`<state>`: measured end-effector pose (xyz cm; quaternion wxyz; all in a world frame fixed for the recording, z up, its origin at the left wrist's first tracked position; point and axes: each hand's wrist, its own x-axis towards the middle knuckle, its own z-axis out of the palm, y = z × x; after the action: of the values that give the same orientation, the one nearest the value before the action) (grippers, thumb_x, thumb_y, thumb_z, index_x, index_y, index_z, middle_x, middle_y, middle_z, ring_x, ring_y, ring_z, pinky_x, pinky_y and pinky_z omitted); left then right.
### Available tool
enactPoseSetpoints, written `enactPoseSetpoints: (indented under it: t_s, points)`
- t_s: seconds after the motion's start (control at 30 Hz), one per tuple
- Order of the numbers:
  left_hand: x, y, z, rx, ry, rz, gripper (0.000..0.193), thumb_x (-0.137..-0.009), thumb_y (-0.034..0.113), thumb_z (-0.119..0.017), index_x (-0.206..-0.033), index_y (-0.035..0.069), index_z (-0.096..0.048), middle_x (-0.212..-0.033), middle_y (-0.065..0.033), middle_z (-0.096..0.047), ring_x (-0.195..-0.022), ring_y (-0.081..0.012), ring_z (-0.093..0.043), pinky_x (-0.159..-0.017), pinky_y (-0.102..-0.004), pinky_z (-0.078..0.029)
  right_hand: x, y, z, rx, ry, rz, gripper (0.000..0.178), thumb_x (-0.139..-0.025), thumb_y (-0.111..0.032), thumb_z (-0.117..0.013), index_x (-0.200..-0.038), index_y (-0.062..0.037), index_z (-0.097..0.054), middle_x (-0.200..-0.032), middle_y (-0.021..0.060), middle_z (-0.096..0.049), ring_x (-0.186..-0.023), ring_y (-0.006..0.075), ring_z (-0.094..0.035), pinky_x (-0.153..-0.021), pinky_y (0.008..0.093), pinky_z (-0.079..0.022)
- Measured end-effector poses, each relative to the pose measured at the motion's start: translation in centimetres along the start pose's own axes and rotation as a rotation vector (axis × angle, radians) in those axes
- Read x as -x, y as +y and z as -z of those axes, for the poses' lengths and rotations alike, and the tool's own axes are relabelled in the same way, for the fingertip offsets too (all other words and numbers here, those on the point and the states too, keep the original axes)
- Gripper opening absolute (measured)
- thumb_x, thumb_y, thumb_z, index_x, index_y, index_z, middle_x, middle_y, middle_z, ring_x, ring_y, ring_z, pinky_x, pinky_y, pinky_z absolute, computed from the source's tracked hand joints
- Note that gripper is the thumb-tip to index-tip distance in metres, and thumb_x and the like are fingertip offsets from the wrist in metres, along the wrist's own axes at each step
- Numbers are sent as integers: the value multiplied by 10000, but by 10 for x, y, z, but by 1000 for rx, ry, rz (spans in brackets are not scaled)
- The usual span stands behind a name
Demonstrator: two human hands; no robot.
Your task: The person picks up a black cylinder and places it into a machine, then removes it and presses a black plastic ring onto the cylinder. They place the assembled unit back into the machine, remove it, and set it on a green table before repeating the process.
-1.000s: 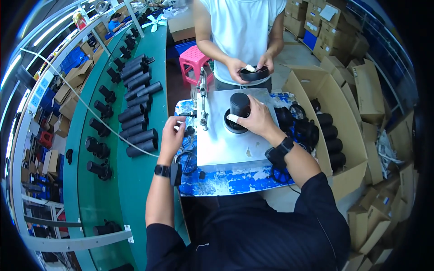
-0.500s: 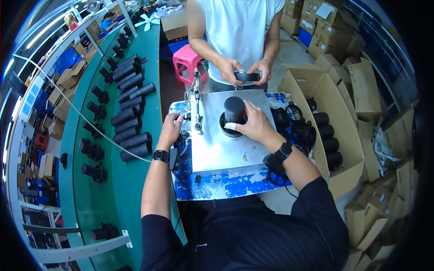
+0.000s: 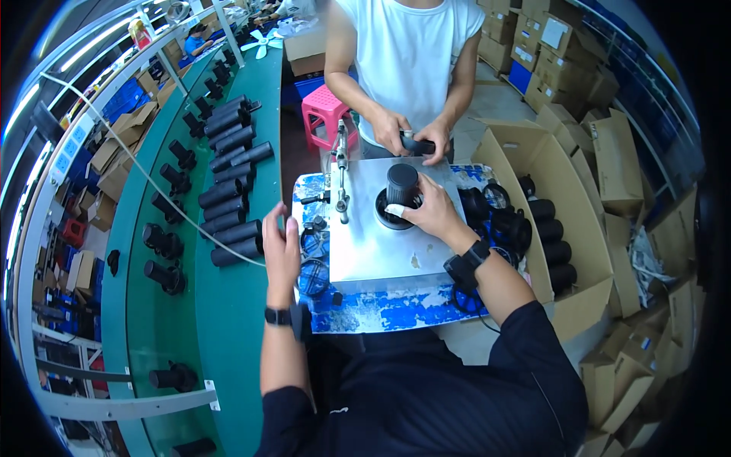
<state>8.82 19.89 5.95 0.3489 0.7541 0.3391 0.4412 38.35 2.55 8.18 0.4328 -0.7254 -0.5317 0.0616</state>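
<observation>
A black ribbed cylinder-shaped part (image 3: 402, 180) stands upright over the dark round opening of a metal plate fixture (image 3: 365, 255). Wrapped round its lower side is my right hand (image 3: 435, 210), with a white covering on the thumb. My left hand (image 3: 282, 247) is raised beside the plate's left edge, fingers stretched out and holding nothing. Nearest to it are a small black lever (image 3: 313, 199) and some fittings. A slim metal rod mechanism (image 3: 342, 183) rises along the plate's left side. Whatever sits inside the opening is mostly hidden.
Opposite, a co-worker's hands hold a black curved part (image 3: 416, 143). Black cylinders (image 3: 228, 195) and flanged black parts lie on the green bench (image 3: 244, 327) to the left. At right, black round parts (image 3: 512, 228) lie beside an open carton (image 3: 579, 305) holding cylinders. A pink stool (image 3: 324, 107) stands behind.
My left hand has let go of the small lever and drawn back toward me, fingers now extended. My right hand stays on the cylinder. The co-worker has turned the black part.
</observation>
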Motion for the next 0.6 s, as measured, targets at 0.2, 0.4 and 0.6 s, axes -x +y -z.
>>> enactPoseSetpoints:
  t_s: [0.2,0.4,0.6]
  points:
    - [135,45,65,66,-56,44,338,-1049,82,-624,-1382,22,-639,-1343,-65,-628,-876,-70,-533,-770,-225,-464,-37,-60,39,-556,273,158,507,-926,-283,-836,-1289,20,-653,-1193,106,-716,-974,229,-727,-867,406,-612]
    - [195,67,110,288,146,-48,408,-985,115,-742,-1370,15,-649,-1379,-92,-620,-877,-120,-558,-778,-256,-479,34,-200,41,-594,-226,570,575,-904,-364,-851,-1282,6,-626,-1201,183,-695,-1041,291,-720,-908,448,-594]
    - [178,71,124,-154,134,-195,633,-856,280,-897,-1372,9,-650,-1347,-169,-672,-1061,-271,-700,-922,-378,-571,118,-184,-145,-170,-380,753,654,-794,-313,-909,-1295,13,-642,-1161,135,-700,-1037,353,-672,-959,468,-486]
